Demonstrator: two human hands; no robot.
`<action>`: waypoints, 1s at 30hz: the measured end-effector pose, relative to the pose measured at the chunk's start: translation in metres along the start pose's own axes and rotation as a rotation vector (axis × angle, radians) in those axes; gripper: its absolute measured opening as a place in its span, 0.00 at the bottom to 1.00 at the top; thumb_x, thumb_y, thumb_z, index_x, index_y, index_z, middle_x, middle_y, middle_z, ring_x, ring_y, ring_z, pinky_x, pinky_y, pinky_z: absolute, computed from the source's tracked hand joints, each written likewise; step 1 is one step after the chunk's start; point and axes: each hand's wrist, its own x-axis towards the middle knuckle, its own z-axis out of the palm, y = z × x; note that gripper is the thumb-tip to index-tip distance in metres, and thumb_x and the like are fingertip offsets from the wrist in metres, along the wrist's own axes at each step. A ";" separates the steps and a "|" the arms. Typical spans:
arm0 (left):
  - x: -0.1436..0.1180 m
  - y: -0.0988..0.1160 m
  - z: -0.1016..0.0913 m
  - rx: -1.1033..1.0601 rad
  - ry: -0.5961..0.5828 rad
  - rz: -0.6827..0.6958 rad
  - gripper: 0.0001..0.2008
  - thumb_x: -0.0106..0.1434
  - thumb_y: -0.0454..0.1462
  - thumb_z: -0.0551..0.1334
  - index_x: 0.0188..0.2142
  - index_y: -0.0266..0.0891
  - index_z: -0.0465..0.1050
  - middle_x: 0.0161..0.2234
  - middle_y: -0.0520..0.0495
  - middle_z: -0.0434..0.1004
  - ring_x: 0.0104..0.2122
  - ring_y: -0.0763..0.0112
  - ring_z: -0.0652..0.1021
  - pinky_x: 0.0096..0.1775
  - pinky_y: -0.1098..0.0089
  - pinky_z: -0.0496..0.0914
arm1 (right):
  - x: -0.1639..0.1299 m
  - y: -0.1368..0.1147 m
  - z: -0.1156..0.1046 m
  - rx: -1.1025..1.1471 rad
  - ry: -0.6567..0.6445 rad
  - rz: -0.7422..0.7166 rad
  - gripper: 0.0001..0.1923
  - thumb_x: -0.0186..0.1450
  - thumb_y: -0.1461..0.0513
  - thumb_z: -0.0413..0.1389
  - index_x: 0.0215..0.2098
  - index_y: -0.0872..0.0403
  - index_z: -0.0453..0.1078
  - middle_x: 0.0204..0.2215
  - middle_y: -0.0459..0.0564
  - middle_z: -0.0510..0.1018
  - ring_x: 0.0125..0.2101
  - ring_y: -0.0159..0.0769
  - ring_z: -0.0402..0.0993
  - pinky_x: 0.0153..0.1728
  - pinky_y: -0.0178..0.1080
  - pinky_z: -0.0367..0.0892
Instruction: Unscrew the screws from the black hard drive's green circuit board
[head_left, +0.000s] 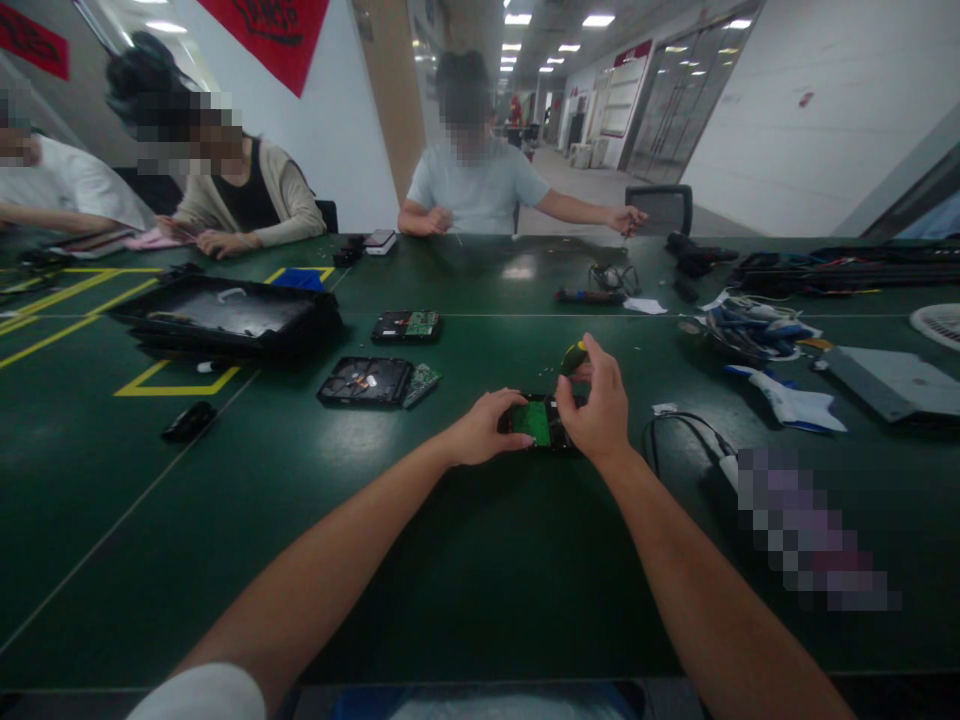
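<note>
- Small black hard drive with a green circuit board on top (pixel 538 422) lies flat on the dark green table (pixel 480 560), just below the middle of the frame, so its board side faces up where a tool can get at it.
- Left hand (pixel 484 430) rests on the left end of the drive, fingers curled over its edge and pressed down; I think this is to keep the drive from sliding.
- Right hand (pixel 600 405) is at the right end of the drive, pinching a short screwdriver with a yellow-green and black handle (pixel 574 357). The handle sticks up and leans a little to the left, which suggests the tip points down at the board; the tip itself is hidden by the fingers.
- Both bare forearms come up from the bottom of the frame and meet at the drive like a V, with the wrists low near the table.
- Another black opened drive with its green board loose beside it (pixel 375 382) lies to the left of centre, well apart from the hands.
- A thin black cable (pixel 679 425) curls just right of the right hand.
- Other people sit at the far side of the table, along the top of the frame, their hands busy with their own things.
</note>
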 end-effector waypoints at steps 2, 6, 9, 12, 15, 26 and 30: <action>0.000 0.000 0.000 0.003 -0.002 -0.003 0.35 0.61 0.51 0.69 0.64 0.45 0.66 0.66 0.40 0.65 0.63 0.49 0.68 0.64 0.49 0.63 | 0.000 0.000 0.000 -0.010 0.004 -0.004 0.34 0.69 0.61 0.56 0.71 0.49 0.51 0.56 0.59 0.70 0.40 0.39 0.76 0.43 0.49 0.80; 0.000 0.002 -0.001 0.002 -0.012 -0.004 0.35 0.61 0.51 0.69 0.64 0.44 0.66 0.65 0.40 0.66 0.63 0.49 0.68 0.63 0.49 0.64 | 0.000 0.000 0.000 -0.026 0.005 -0.008 0.34 0.69 0.60 0.58 0.70 0.48 0.53 0.55 0.58 0.71 0.40 0.40 0.76 0.41 0.48 0.81; -0.001 0.003 -0.002 -0.004 -0.012 -0.006 0.35 0.60 0.51 0.69 0.63 0.45 0.66 0.66 0.41 0.65 0.64 0.49 0.68 0.64 0.49 0.64 | -0.001 0.001 0.000 -0.025 -0.013 -0.002 0.34 0.70 0.60 0.56 0.71 0.49 0.51 0.55 0.59 0.71 0.41 0.41 0.76 0.44 0.51 0.80; -0.001 0.003 -0.002 -0.010 -0.010 -0.001 0.34 0.60 0.50 0.70 0.63 0.46 0.66 0.66 0.41 0.65 0.64 0.49 0.67 0.64 0.48 0.63 | -0.001 0.002 0.000 -0.015 -0.013 0.017 0.33 0.70 0.59 0.55 0.71 0.48 0.51 0.55 0.59 0.71 0.40 0.40 0.76 0.41 0.49 0.81; -0.001 0.002 -0.001 -0.013 -0.010 -0.003 0.35 0.60 0.50 0.69 0.64 0.46 0.66 0.66 0.40 0.65 0.64 0.49 0.67 0.64 0.48 0.63 | -0.001 0.001 0.000 -0.016 -0.008 0.023 0.34 0.70 0.58 0.56 0.71 0.48 0.52 0.55 0.59 0.70 0.40 0.39 0.75 0.40 0.48 0.81; 0.000 -0.001 0.000 -0.006 -0.008 0.004 0.35 0.61 0.50 0.70 0.64 0.45 0.66 0.66 0.40 0.65 0.64 0.49 0.67 0.65 0.48 0.62 | -0.001 0.000 0.000 -0.013 -0.008 0.025 0.34 0.70 0.59 0.55 0.71 0.49 0.51 0.56 0.59 0.71 0.41 0.41 0.76 0.44 0.50 0.80; -0.001 0.000 0.000 -0.014 -0.011 -0.008 0.35 0.60 0.51 0.70 0.64 0.46 0.65 0.66 0.40 0.64 0.64 0.49 0.67 0.64 0.48 0.63 | -0.001 0.000 0.000 -0.016 -0.001 0.037 0.34 0.70 0.59 0.55 0.71 0.49 0.51 0.56 0.60 0.71 0.38 0.40 0.76 0.43 0.50 0.80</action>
